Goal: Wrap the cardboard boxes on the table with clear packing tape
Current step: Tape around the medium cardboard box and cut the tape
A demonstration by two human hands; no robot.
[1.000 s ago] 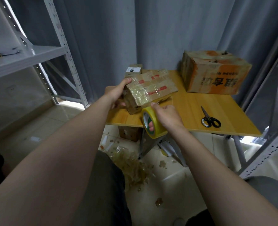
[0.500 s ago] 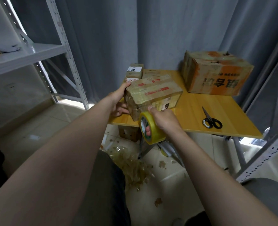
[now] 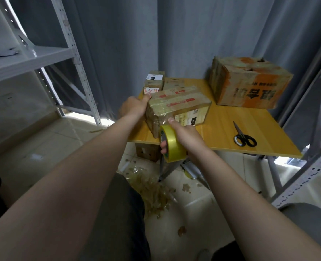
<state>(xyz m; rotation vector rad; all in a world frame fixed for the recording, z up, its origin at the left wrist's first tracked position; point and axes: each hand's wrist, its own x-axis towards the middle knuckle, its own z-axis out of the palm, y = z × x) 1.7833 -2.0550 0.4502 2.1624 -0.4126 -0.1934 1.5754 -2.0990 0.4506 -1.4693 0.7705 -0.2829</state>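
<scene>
A small cardboard box (image 3: 178, 106) with red-printed tape and a shiny film of clear tape sits at the near left corner of the yellow wooden table (image 3: 231, 132). My left hand (image 3: 135, 108) grips the box's left end, thumb on its top edge. My right hand (image 3: 184, 136) holds a yellow-looking roll of packing tape (image 3: 172, 145) just below the box's near face, fingers through the core and thumb pressing against the box. A strip of tape runs from the roll up to the box.
A large orange-printed carton (image 3: 250, 83) stands at the table's back right. Small boxes (image 3: 154, 81) are stacked at the back left. Black scissors (image 3: 243, 136) lie on the right. Metal shelving (image 3: 33, 59) stands left and right. Tape scraps (image 3: 156, 193) litter the floor.
The box has been turned from tilted in the air to flat on the table. My right hand with the roll stayed at the box's near face, shifting slightly.
</scene>
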